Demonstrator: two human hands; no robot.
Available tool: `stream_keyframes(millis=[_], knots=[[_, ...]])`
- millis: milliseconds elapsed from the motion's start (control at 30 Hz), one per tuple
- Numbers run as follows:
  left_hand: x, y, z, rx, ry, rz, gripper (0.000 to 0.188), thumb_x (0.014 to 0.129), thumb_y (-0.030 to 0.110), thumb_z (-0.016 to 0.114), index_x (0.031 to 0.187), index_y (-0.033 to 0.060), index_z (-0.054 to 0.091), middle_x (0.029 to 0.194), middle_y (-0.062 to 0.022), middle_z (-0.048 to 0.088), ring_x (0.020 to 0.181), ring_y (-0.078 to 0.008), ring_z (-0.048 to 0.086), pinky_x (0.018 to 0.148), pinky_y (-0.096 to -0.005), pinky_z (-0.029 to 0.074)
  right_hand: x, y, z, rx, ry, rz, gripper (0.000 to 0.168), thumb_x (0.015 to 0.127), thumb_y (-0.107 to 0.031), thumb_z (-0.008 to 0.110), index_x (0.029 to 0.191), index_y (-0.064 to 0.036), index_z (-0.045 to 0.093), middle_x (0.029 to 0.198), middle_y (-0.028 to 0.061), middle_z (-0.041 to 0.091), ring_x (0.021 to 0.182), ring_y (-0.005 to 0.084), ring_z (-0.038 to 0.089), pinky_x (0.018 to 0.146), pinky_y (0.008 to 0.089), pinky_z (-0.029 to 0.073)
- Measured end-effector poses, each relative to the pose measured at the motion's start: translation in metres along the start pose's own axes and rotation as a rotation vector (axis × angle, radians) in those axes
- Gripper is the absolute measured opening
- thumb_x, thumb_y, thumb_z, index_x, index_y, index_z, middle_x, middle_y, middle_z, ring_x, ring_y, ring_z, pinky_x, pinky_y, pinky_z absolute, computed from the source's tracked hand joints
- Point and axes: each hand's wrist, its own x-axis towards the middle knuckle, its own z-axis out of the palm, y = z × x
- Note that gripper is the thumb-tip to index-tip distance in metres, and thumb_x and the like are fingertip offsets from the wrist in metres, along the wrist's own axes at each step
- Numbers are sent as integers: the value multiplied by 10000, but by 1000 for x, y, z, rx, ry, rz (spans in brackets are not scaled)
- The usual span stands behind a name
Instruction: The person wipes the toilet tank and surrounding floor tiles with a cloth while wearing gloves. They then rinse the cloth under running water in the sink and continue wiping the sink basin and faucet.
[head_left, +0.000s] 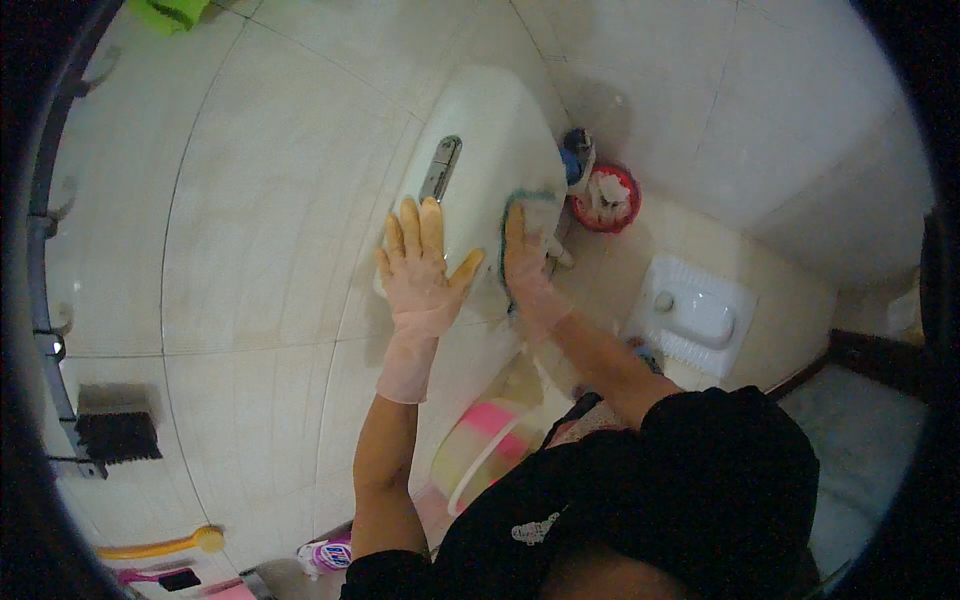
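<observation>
A white toilet cistern (495, 120) is mounted on the tiled wall, with a chrome flush button plate (442, 166) on its top. My left hand (420, 281), in a thin glove yellowed at the fingers, lies flat on the cistern just below the button. Its fingers are spread and nothing is in them. Gloved the same way, my right hand (529, 262) presses a pale cloth with a dark green edge (534, 196) against the cistern's front face. The palm side of that hand is hidden, and part of the cloth is blurred.
A white squat toilet pan (694, 311) is set in the floor at right. Near the wall stand a red tub (606, 199) and a pink-and-clear bucket (480, 442). A black-bristled brush (118, 435) and a yellow-handled brush (161, 544) hang at left; a purple-and-white bottle (326, 555) is below.
</observation>
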Motion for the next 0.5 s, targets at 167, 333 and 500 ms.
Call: stream_keyframes(millis=[167, 333, 500], knots=[[-12, -3, -4, -8, -50, -47, 814, 803, 431, 654, 1451, 95, 295, 1483, -195, 286, 1343, -437, 284, 1044, -605, 248, 171, 112, -38, 1558, -236, 401, 744, 900, -533, 498, 1353, 46, 383, 1100, 230, 609, 1061, 290, 569, 905, 403, 432], [-9, -4, -7, 10, -88, -75, 835, 790, 416, 670, 1460, 101, 283, 1489, -199, 277, 1347, -437, 276, 1044, -606, 248, 184, 115, 31, 1803, -529, 742, 849, 836, -631, 538, 1363, 21, 406, 1157, 180, 600, 1073, 251, 556, 908, 353, 417], [-4, -1, -14, 26, -125, -91, 825, 777, 375, 683, 1455, 85, 312, 1480, -219, 308, 1330, -447, 304, 1060, -540, 258, 129, 98, 91, 1997, -360, 948, 709, 873, -595, 512, 1331, -53, 501, 1285, 84, 549, 1157, 241, 498, 995, 370, 373]])
